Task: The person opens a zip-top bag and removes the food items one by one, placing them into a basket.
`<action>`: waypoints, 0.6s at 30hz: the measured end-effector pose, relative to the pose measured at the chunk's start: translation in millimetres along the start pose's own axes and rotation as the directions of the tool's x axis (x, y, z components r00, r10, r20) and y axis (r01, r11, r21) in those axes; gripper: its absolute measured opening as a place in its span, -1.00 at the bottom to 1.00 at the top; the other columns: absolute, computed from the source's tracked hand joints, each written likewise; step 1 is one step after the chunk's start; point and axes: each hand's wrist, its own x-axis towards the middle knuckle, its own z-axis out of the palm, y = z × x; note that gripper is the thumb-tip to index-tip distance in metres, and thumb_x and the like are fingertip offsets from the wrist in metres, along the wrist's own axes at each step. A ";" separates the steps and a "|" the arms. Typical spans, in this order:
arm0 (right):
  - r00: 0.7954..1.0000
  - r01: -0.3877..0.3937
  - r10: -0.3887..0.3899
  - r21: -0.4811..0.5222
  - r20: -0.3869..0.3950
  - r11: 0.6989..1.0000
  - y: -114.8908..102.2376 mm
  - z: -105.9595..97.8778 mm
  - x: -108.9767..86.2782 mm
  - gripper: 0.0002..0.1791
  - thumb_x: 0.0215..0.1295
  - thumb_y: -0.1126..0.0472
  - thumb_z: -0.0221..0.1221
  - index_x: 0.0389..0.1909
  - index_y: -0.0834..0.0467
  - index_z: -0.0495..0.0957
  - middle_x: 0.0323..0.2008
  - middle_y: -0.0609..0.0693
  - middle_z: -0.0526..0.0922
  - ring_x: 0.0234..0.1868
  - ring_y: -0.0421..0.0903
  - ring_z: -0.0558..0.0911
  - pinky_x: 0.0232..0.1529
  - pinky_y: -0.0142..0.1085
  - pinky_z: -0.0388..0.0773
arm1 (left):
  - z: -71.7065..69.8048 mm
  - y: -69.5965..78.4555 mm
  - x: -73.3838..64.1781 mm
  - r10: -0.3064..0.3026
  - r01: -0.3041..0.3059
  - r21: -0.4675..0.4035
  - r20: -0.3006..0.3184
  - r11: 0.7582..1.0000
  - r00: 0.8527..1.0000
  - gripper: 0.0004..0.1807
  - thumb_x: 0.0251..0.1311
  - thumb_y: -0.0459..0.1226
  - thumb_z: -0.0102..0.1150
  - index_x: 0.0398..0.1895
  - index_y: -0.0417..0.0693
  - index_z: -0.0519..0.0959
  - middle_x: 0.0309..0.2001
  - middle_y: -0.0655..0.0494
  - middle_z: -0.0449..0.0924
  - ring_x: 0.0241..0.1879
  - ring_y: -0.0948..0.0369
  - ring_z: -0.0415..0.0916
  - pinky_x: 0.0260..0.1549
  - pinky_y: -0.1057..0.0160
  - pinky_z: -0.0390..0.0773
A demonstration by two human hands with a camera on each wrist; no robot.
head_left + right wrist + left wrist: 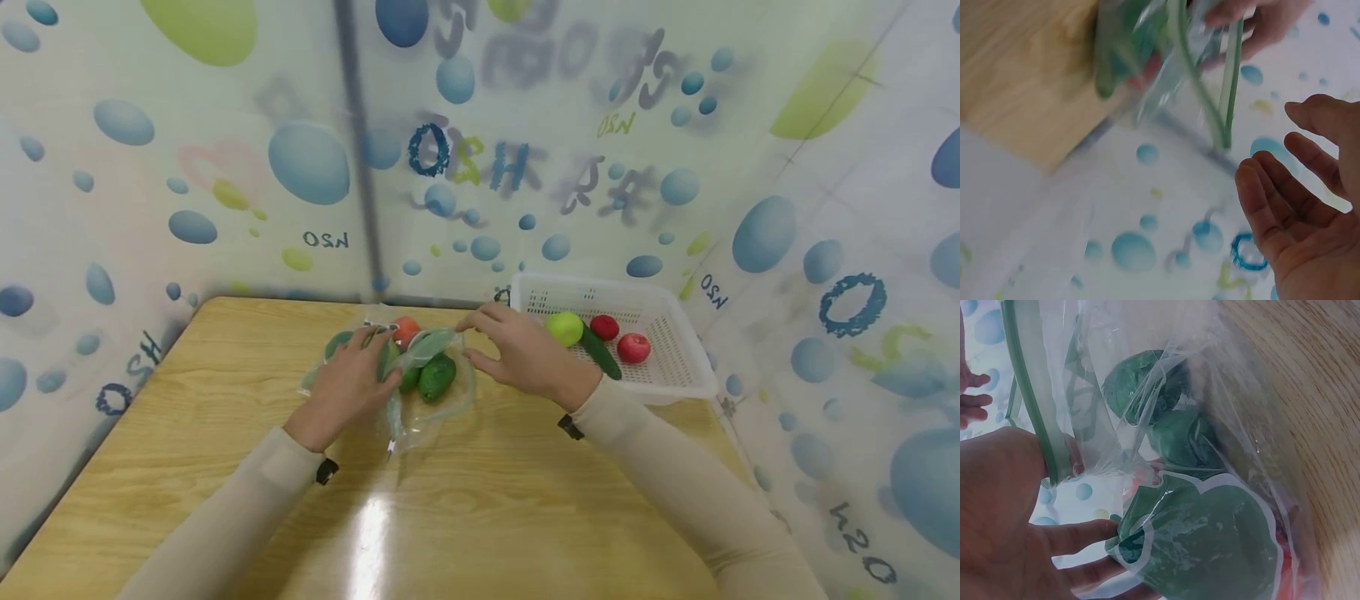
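Head, not left wrist, showed basket (675,335) | left hand (347,379) pinched bag (1229,531) | right hand's (528,352) fingers hung parted beside it

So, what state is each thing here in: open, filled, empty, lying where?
Clear plastic bag with green zip edges: mouth open, partly filled.
Dark green rounded produce: inside the bag.
White perforated plastic basket: upright, open-topped, partly filled.
Long dark green vegetable: lying in the basket.
Yellow-green round fruit: in the basket.
Two red round fruits: in the basket.
Left hand: touching the bag.
Right hand: holding nothing, fingers slightly bent.
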 end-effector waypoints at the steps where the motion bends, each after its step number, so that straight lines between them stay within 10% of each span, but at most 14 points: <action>1: 1.000 0.018 -0.018 0.001 0.003 1.000 -5.5 5.5 2.0 -0.66 0.62 0.19 0.48 0.28 0.22 0.74 0.15 0.14 0.81 0.08 0.04 0.84 0.11 -0.11 0.87 | 0.0 0.1 0.0 0.002 -0.002 0.002 -0.004 1.000 1.000 -0.21 0.69 -0.02 0.19 0.84 -0.12 0.33 0.78 -0.40 0.25 0.49 -0.60 0.52 0.16 -0.70 0.69; 8: 0.990 0.067 -0.059 -0.062 0.124 0.996 -30.5 45.4 16.0 -0.69 0.68 0.13 0.43 0.26 0.20 0.75 0.17 0.09 0.81 0.04 -0.08 0.85 0.07 -0.25 0.86 | 0.5 0.3 -0.3 0.008 -0.008 0.012 -0.028 1.000 1.000 -0.26 0.73 -0.03 0.18 0.82 -0.13 0.37 0.76 -0.40 0.31 0.44 -0.59 0.58 0.11 -0.70 0.71; 18: 0.959 -0.082 0.137 -0.222 0.247 0.972 -26.6 89.4 23.3 -0.58 0.69 0.04 0.44 0.36 0.18 0.74 0.31 0.14 0.77 0.29 0.06 0.80 0.11 -0.14 0.92 | -1.8 1.6 -2.8 -0.006 0.006 -0.013 -0.018 1.000 1.000 -0.32 0.79 -0.07 0.06 0.82 -0.07 0.37 0.76 -0.40 0.31 0.48 -0.58 0.54 0.16 -0.76 0.64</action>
